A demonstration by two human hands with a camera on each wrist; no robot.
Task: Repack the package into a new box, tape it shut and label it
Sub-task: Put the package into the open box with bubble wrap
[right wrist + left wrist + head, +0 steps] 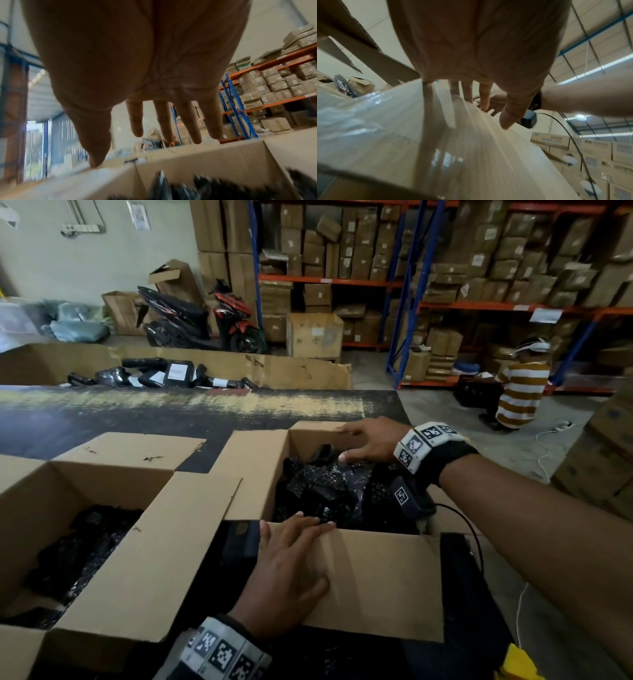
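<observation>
While both hands work at the same cardboard box (373, 580), the black plastic-wrapped package (318, 491) lies inside it, between the two hands and lower than them. The box stands open on a dark table (102, 419), on the right of a second open box (137, 542) which also has black wrapped goods inside.

The left hand (291, 566) lies flat on the near flap of the box. Its fingers are straight and close together, and the fingertips (308, 522) reach over the upper edge of the flap, just above the package. The thumb is spread to the right on the outer face of the flap. In the left wrist view the same straight fingers (467, 92) press on the pale cardboard, and the other hand shows beyond them.

The right hand (370, 440) is at the far side of the box. Its fingers are stretched out and a little apart, and they touch the far flap near its top edge; the thumb points down toward the package. Whether the thumb touches the black plastic, I cannot tell. In the right wrist view the fingers (164, 120) are spread and hold nothing, with the box wall and the blurred black package under them.

Behind the table lies a flat cardboard tray (301, 371) with more black parcels. Further back stand a scooter (205, 320) and shelves (411, 285) full of cartons, and a person in a striped shirt (520, 395) sits on the floor.
</observation>
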